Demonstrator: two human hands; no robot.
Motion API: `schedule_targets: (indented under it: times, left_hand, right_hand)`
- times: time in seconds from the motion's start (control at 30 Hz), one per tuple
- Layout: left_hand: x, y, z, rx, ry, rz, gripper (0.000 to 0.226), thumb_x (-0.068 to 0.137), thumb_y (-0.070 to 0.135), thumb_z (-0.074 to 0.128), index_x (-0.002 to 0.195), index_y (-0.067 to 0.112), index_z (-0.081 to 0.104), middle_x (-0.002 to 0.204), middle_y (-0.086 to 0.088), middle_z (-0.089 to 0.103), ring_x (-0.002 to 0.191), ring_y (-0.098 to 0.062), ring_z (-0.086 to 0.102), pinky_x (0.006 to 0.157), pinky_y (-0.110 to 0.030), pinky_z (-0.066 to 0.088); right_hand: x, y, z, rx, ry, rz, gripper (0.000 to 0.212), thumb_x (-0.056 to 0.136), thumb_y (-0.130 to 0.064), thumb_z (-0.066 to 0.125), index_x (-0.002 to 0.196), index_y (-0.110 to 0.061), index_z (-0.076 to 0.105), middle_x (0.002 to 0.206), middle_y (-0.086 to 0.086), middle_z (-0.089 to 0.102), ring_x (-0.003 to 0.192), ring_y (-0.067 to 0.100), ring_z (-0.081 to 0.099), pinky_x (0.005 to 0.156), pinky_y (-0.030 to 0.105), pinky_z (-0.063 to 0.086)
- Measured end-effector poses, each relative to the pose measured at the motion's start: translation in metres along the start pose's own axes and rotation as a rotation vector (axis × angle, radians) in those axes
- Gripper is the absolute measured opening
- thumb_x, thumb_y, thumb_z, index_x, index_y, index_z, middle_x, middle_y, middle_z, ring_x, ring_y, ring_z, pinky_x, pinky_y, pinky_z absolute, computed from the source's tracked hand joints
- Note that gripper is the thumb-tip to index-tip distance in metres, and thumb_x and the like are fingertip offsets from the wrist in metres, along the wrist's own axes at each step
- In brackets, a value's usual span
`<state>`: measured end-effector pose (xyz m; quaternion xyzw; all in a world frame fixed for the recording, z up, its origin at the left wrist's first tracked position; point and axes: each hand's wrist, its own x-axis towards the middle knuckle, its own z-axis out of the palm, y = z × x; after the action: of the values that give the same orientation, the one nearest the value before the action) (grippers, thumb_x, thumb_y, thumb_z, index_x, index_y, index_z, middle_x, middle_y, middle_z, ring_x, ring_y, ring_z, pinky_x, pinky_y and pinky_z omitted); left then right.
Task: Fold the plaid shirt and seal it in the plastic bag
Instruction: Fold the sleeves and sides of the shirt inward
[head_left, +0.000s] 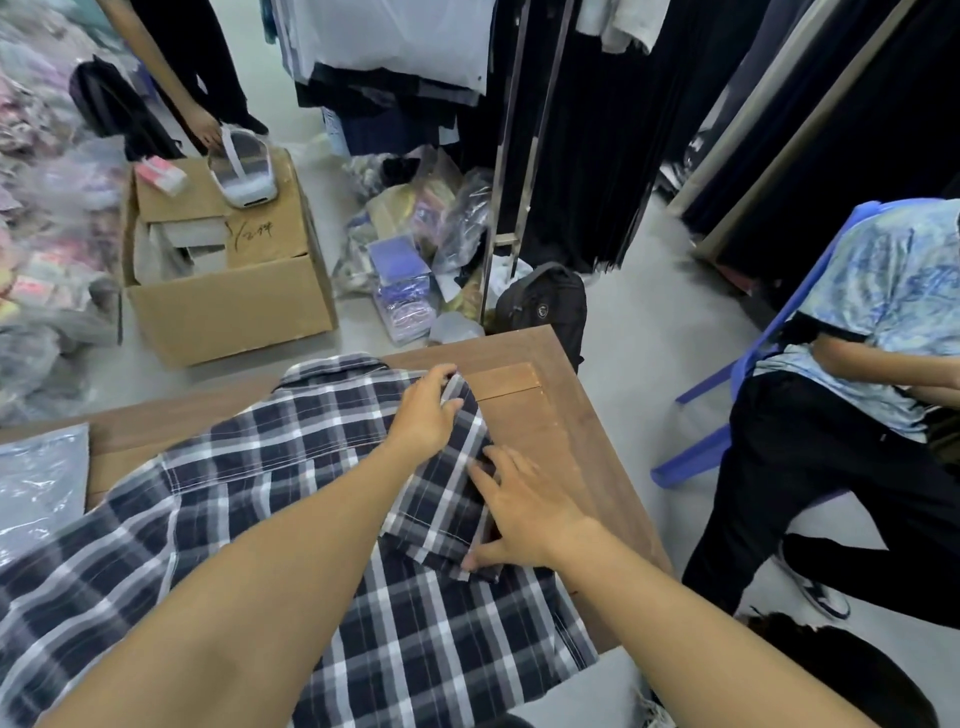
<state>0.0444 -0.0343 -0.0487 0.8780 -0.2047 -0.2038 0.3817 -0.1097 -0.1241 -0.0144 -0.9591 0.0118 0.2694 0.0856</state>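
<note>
A navy and white plaid shirt (291, 467) lies spread face down on the wooden table (545, 415), collar toward the far edge. Its right sleeve is folded in over the body. My left hand (426, 410) pinches the top of that folded sleeve near the shoulder. My right hand (524, 504) lies flat on the sleeve's lower part, fingers spread, thumb at the cuff hem. A clear plastic bag (39, 488) rests at the table's left edge, partly cut off by the frame.
A cardboard box (228, 296) stands on the floor beyond the table, with another person's hand on a white object on it. Bagged clothes are piled left and behind. A black backpack (540, 306) leans at the table's far corner. A seated person (852, 389) is at right.
</note>
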Motion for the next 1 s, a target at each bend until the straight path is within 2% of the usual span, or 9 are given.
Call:
schedule_targets:
  times: [0.1,0.17,0.23,0.37,0.73,0.8,0.9,0.93,1.0]
  left_hand:
    - [-0.009,-0.002,0.001,0.481,0.093,0.259,0.049,0.094,0.014,0.061,0.14,0.013,0.045,0.145,-0.011,0.043,0.132,-0.031,0.043,0.103,-0.042,0.043]
    - [-0.022,-0.006,0.004,0.638,0.114,0.488,0.045,0.095,0.02,0.06,0.137,0.008,0.05,0.146,-0.014,0.046,0.134,-0.032,0.044,0.107,-0.043,0.043]
    - [-0.03,-0.021,0.009,0.756,0.048,0.622,0.052,0.102,0.034,0.042,0.145,0.005,0.043,0.157,-0.015,0.036,0.147,-0.031,0.031,0.118,-0.046,0.032]
    - [-0.025,-0.051,0.012,0.827,-0.148,0.485,0.07,0.102,0.051,0.009,0.157,0.009,0.005,0.166,-0.008,-0.005,0.154,-0.02,-0.008,0.125,-0.046,0.008]
    - [-0.021,-0.046,0.005,0.735,-0.26,0.455,0.072,0.102,0.055,0.014,0.158,0.013,-0.002,0.167,-0.004,-0.01,0.152,-0.015,-0.014,0.125,-0.04,-0.004]
    - [-0.024,-0.041,-0.011,0.708,-0.254,0.462,0.072,0.102,0.055,0.018,0.158,0.012,0.003,0.167,-0.005,-0.004,0.154,-0.017,-0.007,0.126,-0.04,0.002]
    - [-0.037,-0.052,-0.047,0.665,-0.126,0.411,0.065,0.102,0.05,0.028,0.156,0.013,0.021,0.166,-0.003,0.015,0.153,-0.021,0.012,0.125,-0.042,0.015]
    - [-0.044,-0.06,-0.063,0.625,-0.081,0.358,0.061,0.102,0.046,0.033,0.153,0.014,0.029,0.164,-0.004,0.022,0.151,-0.022,0.019,0.123,-0.043,0.021]
    - [-0.06,-0.082,-0.095,0.525,0.013,0.216,0.051,0.102,0.036,0.042,0.147,0.013,0.041,0.157,-0.005,0.035,0.145,-0.023,0.03,0.118,-0.044,0.031]
  right_hand:
    - [0.002,0.011,0.014,-0.108,-0.026,-0.038,0.12,0.08,-0.081,0.05,0.16,-0.012,-0.008,0.168,0.016,-0.013,0.154,0.031,-0.016,0.125,0.048,-0.004]
    - [0.002,0.019,0.023,-0.14,-0.028,-0.059,0.12,0.081,-0.085,0.04,0.158,-0.012,-0.017,0.166,0.016,-0.02,0.152,0.031,-0.022,0.125,0.049,-0.007]
    - [0.003,0.023,0.031,-0.161,-0.015,-0.071,0.119,0.081,-0.088,0.032,0.156,-0.011,-0.022,0.164,0.015,-0.027,0.151,0.032,-0.026,0.125,0.051,-0.004]
    - [0.004,0.026,0.038,-0.171,-0.012,-0.071,0.121,0.077,-0.091,0.024,0.155,-0.012,-0.025,0.162,0.014,-0.031,0.149,0.032,-0.03,0.123,0.056,-0.004]
    - [0.003,0.024,0.031,-0.27,-0.079,-0.058,0.119,0.076,-0.095,0.015,0.153,-0.015,-0.028,0.162,0.014,-0.031,0.15,0.033,-0.028,0.123,0.057,0.0]
    - [0.001,0.018,0.016,-0.303,-0.087,-0.053,0.123,0.071,-0.098,0.008,0.158,-0.014,-0.017,0.167,0.016,-0.017,0.154,0.035,-0.013,0.122,0.054,0.008]
    - [0.003,-0.004,-0.022,-0.362,0.036,-0.071,0.121,0.071,-0.096,-0.002,0.148,-0.014,0.042,0.154,0.016,0.036,0.136,0.033,0.034,0.108,0.049,0.032]
    - [0.007,-0.013,-0.034,-0.389,0.064,-0.084,0.114,0.075,-0.092,-0.002,0.137,-0.014,0.054,0.145,0.015,0.044,0.129,0.032,0.04,0.104,0.047,0.035]
    - [0.025,-0.036,-0.054,-0.421,0.071,-0.12,0.099,0.084,-0.081,0.003,0.133,-0.014,0.058,0.144,0.014,0.046,0.131,0.033,0.042,0.104,0.048,0.037]
